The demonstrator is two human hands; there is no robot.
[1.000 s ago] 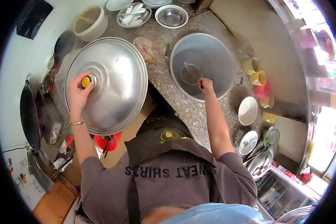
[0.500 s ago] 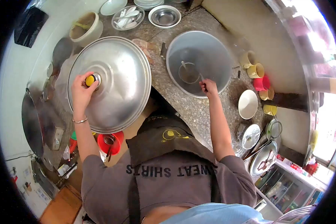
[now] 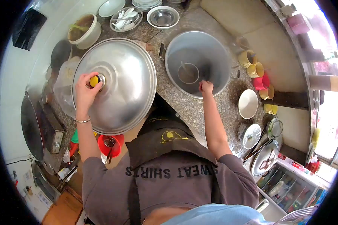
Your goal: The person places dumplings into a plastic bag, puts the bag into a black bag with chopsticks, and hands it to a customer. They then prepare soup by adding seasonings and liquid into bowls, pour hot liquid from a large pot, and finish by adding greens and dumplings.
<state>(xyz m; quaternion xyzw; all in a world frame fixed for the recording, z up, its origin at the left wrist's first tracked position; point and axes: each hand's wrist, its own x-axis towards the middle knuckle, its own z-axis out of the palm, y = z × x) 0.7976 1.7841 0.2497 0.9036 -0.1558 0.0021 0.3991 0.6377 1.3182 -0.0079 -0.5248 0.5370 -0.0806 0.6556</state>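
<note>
Lid nudged rightward, left hand clamped on its knob (yellow); right hand grips ladle.

Left of the steel pot, the domed lid hides whatever sits beneath. At the pot's near rim the right hand covers the handle end of the ladle. Plates beyond the pot are cropped.

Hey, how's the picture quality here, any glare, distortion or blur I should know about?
Head view: heavy fisheye bending, black corners. Head view: window light at the right edge is blown out. Head view: soft sheen on the big lid held by the left hand; the pot looks hazy around the ladle in the right hand.
</note>
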